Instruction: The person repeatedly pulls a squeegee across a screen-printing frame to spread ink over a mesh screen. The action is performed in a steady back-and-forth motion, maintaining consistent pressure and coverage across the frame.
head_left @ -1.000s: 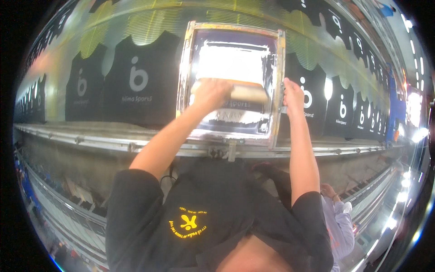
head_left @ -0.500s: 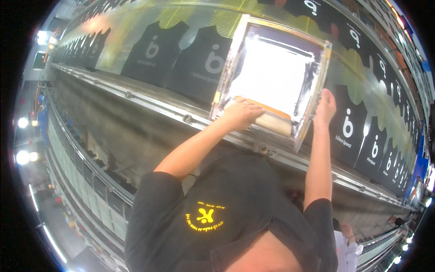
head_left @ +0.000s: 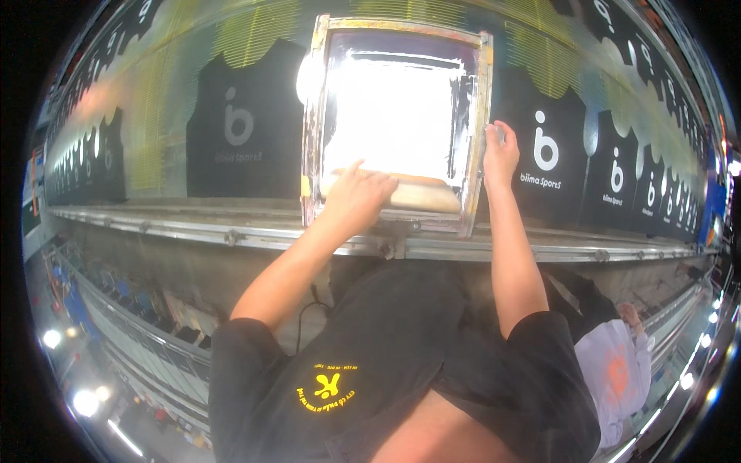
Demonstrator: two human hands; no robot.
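Note:
A screen-printing frame (head_left: pixel 485 85) with worn wooden or metal sides lies over the dark cut fabric on the long table. Bright white ink (head_left: pixel 401 116) covers most of its mesh. Along the near end of the mesh rests a squeegee (head_left: pixel 424 196) with a pale wooden handle. My left hand (head_left: pixel 359 197) is closed over the left part of this squeegee, fingers lying across its top. At the frame's right side, my right hand (head_left: pixel 502 158) has its fingers curled against the outer edge. The fabric under the frame is hidden.
Dark shirt panels (head_left: pixel 251 131) with pale prints lie in rows left and right of the frame, another panel (head_left: pixel 544 116) close by my right hand. A metal rail (head_left: pixel 301 245) runs along the table's near edge. Behind to the right is a person in a light top (head_left: pixel 617 370).
The view has turned, so the frame now appears straighter and farther left. Both hands remain at the squeegee and the frame's right side; the frame keeps its place among the prints.

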